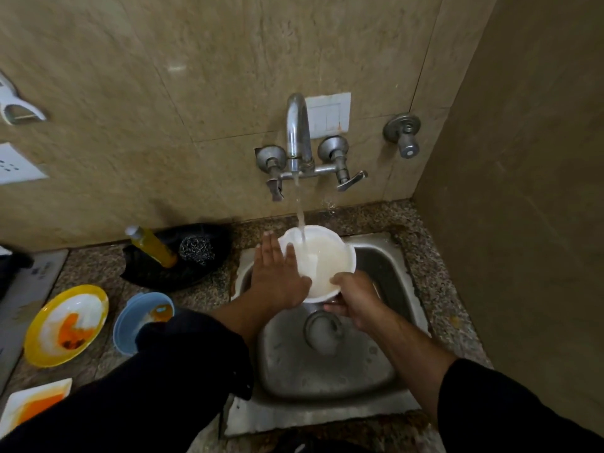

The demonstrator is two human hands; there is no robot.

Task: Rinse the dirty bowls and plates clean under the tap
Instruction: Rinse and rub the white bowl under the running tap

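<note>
Sink [330,374], right grip [357,300] pinching bowl [331,256] rim

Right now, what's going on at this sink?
A person is rinsing a white bowl under the running tap, over the steel sink. The left hand presses flat against the bowl's side, and the right hand grips its near rim. On the counter to the left, a yellow plate, a blue bowl and a square plate wait with orange stains.

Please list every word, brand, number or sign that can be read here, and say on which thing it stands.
No text can be read.
Grey board: bluish marks, too blurred to read.
Yellow bottle: no label shows.
Bowl: no print shows.
</note>
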